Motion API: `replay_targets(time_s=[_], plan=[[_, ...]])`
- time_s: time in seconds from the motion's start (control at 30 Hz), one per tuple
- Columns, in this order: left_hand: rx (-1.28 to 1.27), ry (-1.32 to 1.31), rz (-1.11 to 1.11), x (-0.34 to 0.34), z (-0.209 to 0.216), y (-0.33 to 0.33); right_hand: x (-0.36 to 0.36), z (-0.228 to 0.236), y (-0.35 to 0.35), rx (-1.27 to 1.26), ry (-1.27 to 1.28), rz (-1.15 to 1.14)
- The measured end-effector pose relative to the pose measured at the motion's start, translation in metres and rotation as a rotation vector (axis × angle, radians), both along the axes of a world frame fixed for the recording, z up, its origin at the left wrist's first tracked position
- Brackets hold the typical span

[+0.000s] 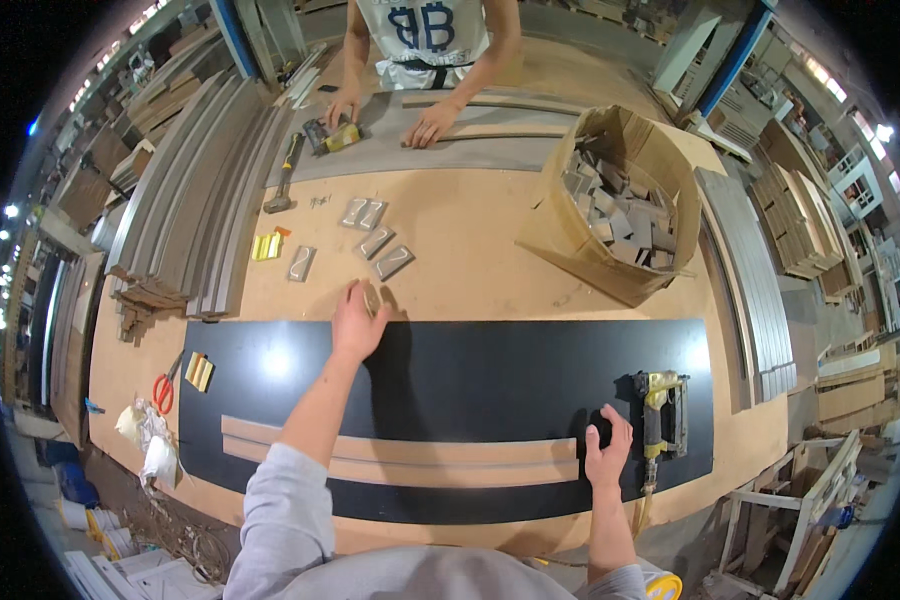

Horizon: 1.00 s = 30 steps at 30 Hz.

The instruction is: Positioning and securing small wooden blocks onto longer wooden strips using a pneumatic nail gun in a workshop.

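Observation:
My left hand [358, 325] reaches over the far edge of the black board [490, 370], its fingers closed on a small wooden block [372, 298]. Just beyond it lie several small grey blocks [394, 262], each with a pale curved mark. My right hand [610, 452] is open, thumb and fingers apart, beside the right end of two long, pale wood strips [450, 460] that lie side by side on the board. To the right of that hand rests a yellow-and-black nail gun [660, 415], its hose running toward the near edge.
Across the table a person's hands [432, 122] touch a wood strip and a second nail gun [335, 137]. A cardboard box [610, 250] of offcuts stands right of centre. A hammer [284, 180], red-handled scissors [164, 390] and stacked grey boards [185, 200] are on the left.

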<state>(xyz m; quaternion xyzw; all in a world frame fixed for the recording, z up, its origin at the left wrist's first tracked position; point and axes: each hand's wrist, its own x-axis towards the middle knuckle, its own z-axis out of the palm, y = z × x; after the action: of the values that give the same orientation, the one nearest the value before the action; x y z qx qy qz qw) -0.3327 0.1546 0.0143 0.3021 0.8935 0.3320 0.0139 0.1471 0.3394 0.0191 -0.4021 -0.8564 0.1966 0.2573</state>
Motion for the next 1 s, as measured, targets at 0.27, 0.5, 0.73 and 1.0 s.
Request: replay_targets(time_s=[0.27,0.5,0.73,1.0], plan=[[-0.18,-0.024,0.129,-0.012,0.009,0.054,0.003,-0.004,0.003,-0.083,0.147,-0.084],[-0.12,-0.226,-0.16,0.165,0.04,0.032,-0.02,0.017,-0.005,-0.258,0.361,-0.14],[-0.077,-0.025,-0.374,0.244,0.029,-0.018,-0.098,0.041,-0.049,-0.361,0.011,0.011],[-0.173,-0.087,-0.384,0.233,0.026,-0.068,-0.192,0.043,-0.068,-0.265,-0.281,-0.02]])
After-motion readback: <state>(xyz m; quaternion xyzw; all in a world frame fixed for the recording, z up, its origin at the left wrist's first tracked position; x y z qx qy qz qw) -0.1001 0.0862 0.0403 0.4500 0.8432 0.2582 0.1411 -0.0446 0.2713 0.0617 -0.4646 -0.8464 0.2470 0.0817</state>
